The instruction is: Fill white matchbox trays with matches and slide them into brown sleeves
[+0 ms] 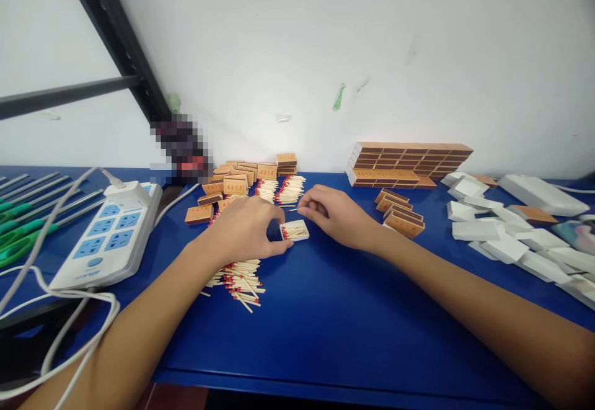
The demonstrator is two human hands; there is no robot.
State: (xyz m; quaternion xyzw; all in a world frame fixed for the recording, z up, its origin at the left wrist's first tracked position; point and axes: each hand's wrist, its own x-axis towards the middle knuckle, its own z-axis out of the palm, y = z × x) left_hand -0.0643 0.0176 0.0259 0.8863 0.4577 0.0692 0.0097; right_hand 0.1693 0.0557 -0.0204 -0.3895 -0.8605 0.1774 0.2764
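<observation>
My left hand [251, 227] grips the left end of a small white matchbox tray [294, 231] between thumb and fingers. Matches with red heads lie inside that tray. Just to its upper right, my right hand [330, 210] is closed in a pinch around a single match [292, 209]. Loose red-headed matches [242, 283] are heaped below and beside my left hand. Two more bunches of matches [289, 190] lie behind the tray, near orange-brown matchboxes [235, 185].
Stacked matchboxes [409, 162] stand against the wall at right, with several tilted boxes [400, 213] in front. White empty trays [506, 236] are scattered at far right. A power strip [111, 236], white cables and green-handled tools [23, 236] occupy the left of the blue table [334, 323].
</observation>
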